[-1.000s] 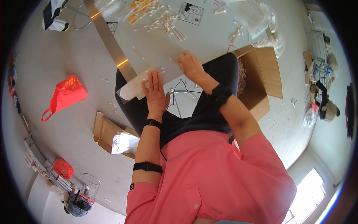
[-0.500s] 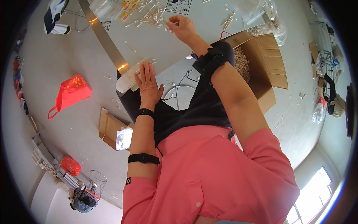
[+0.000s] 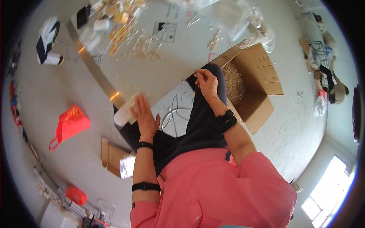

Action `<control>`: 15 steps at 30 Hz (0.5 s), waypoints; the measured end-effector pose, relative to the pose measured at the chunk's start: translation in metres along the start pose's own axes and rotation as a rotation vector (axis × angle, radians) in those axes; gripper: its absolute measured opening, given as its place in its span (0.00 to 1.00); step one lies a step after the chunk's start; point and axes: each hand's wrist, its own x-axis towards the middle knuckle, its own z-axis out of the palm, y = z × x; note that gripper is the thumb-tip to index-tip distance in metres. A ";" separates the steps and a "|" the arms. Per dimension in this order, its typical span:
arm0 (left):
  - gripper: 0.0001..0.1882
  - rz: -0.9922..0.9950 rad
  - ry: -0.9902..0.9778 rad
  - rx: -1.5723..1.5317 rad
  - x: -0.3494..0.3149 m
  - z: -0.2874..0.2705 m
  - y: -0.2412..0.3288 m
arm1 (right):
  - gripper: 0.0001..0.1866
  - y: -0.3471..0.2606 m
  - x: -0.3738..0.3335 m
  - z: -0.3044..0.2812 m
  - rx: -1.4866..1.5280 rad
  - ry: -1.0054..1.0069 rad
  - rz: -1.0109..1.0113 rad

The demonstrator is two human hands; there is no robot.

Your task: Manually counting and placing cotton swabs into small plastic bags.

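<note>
My left hand (image 3: pixel 145 118) lies flat at the table's near left edge, fingers stretched out, on a pale, rounded, flat thing (image 3: pixel 123 115) whose kind motion blur hides. My right hand (image 3: pixel 208 86) is above my right knee, beside an open cardboard carton (image 3: pixel 262 70). Its fingers are curled with thumb and forefinger close together; anything small between them cannot be made out. A heap of thin pale sticks (image 3: pixel 233 84) fills part of that carton. Loose cotton swabs (image 3: pixel 146 46) are scattered over the grey table (image 3: pixel 167 70), away from both hands.
Small yellow-and-white packets (image 3: pixel 119 28) and a dark phone-like slab (image 3: pixel 83 16) lie at the table's far left. Clear plastic bags (image 3: pixel 232 19) are at the far right. A red bag (image 3: pixel 72 122) and a small cardboard box (image 3: pixel 111 157) stand on the floor to the left.
My right hand has drawn back from the cotton swabs toward my right knee and the carton. My left hand stays on the pale flat thing. The whole view has shifted.
</note>
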 end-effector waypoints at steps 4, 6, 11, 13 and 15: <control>0.52 0.039 0.047 -0.021 -0.001 0.001 0.004 | 0.05 -0.017 0.048 -0.033 -0.157 0.300 -0.028; 0.53 0.041 0.045 -0.006 0.000 0.001 0.005 | 0.06 -0.017 0.073 -0.047 -0.276 0.394 -0.133; 0.53 0.016 0.030 0.012 -0.001 -0.001 0.003 | 0.11 -0.022 0.111 -0.039 -0.695 0.376 -0.124; 0.53 0.004 0.002 0.007 0.000 -0.002 0.004 | 0.14 -0.019 0.126 -0.038 -0.738 0.330 -0.087; 0.53 0.006 0.008 0.006 0.002 -0.002 0.007 | 0.15 -0.017 0.147 -0.042 -0.593 0.283 -0.098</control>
